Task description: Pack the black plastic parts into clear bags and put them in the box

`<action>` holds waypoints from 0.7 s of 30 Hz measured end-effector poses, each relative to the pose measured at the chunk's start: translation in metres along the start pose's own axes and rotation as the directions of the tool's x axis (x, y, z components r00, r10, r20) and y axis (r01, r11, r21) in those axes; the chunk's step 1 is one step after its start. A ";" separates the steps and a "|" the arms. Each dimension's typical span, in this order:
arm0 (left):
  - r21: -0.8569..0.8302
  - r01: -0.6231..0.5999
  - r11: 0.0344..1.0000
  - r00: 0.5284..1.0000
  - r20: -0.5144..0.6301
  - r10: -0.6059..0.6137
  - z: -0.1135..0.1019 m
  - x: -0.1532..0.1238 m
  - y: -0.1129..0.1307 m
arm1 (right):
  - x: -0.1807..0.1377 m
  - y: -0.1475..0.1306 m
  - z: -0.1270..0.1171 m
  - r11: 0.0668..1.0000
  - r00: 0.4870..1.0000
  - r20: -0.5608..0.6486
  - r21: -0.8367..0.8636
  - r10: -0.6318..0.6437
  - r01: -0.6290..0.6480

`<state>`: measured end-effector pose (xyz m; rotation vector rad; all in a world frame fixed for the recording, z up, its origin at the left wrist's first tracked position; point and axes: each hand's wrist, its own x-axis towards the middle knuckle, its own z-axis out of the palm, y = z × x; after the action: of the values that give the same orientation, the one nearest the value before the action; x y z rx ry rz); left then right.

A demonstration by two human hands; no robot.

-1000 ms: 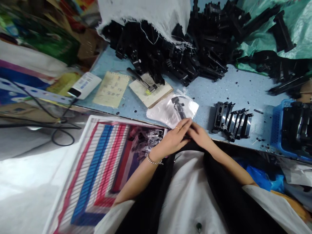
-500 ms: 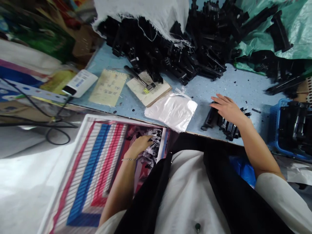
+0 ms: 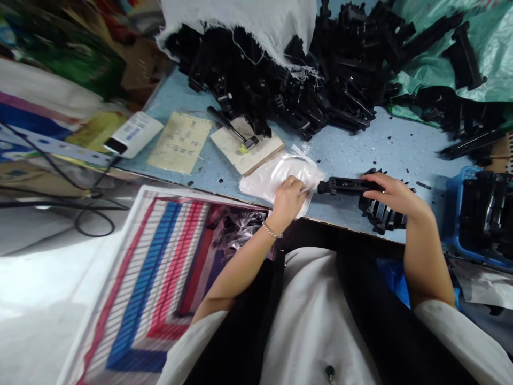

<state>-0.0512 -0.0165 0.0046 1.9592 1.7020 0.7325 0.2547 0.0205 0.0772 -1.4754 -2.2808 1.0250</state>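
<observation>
My left hand [image 3: 289, 200] is over the stack of clear plastic bags [image 3: 260, 179] at the table's front edge, thumb and fingers pinched on a bag. In my right hand [image 3: 395, 195] is a long black plastic part [image 3: 344, 185], gripped at its right end. The part lies level above the table, its narrow left end close to my left fingers and the bag's edge. Below my right hand several more black parts [image 3: 380, 216] lie side by side in a row. Whether the bag's mouth is open is too small to tell.
A big heap of black parts [image 3: 336, 69] lies at the back, partly under a white woven sack [image 3: 240, 21]. A hammer [image 3: 232, 128] rests on a wooden board [image 3: 276, 145]. A blue basket [image 3: 452, 206] of parts stands right. A striped-lined crate [image 3: 132, 299] holds bagged parts [image 3: 236, 230].
My left hand has come up out of the crate to the plastic bags. My right hand has picked up a black part from the row and turned it to point left.
</observation>
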 end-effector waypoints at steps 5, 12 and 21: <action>-0.327 0.195 0.925 0.975 0.169 -0.146 -0.023 0.007 -0.013 | -0.012 -0.010 0.013 0.859 0.978 -0.129 0.506 0.163 -0.077; -0.625 0.423 0.656 0.896 0.184 -0.403 -0.023 0.005 -0.021 | 0.007 -0.041 0.084 0.235 0.970 0.127 0.956 0.205 -0.175; -0.499 0.307 0.811 0.950 0.109 -0.292 -0.031 -0.003 -0.021 | 0.022 -0.057 0.129 -0.151 0.926 0.367 0.924 0.087 -0.352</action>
<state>-0.0876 -0.0169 0.0145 1.2936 1.5455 0.9169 0.1354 -0.0296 0.0176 -0.8907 -0.4445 2.2815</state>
